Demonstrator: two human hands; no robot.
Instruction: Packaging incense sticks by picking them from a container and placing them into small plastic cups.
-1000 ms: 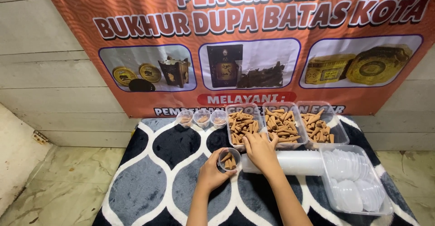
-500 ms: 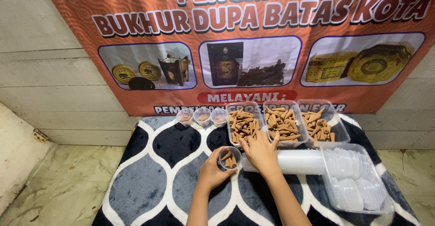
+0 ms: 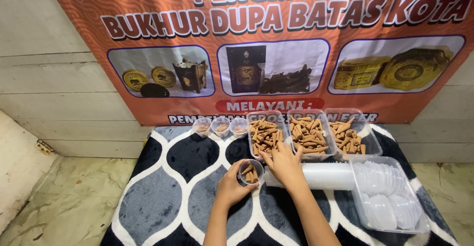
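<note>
The left hand (image 3: 231,187) grips a small clear plastic cup (image 3: 250,172) partly filled with brown incense cones, fingers wrapped around its wall. The cup sits on the patterned rug (image 3: 163,196), just in front of the left cone tray (image 3: 265,136). The right hand (image 3: 285,164) rests at that tray's near edge, fingers loosely curled; whether it holds a cone cannot be determined. A lying stack of empty cups (image 3: 323,176) extends to the right of the held cup.

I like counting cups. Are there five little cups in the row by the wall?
No, the little cups by the wall number only three, left of the trays.
</note>
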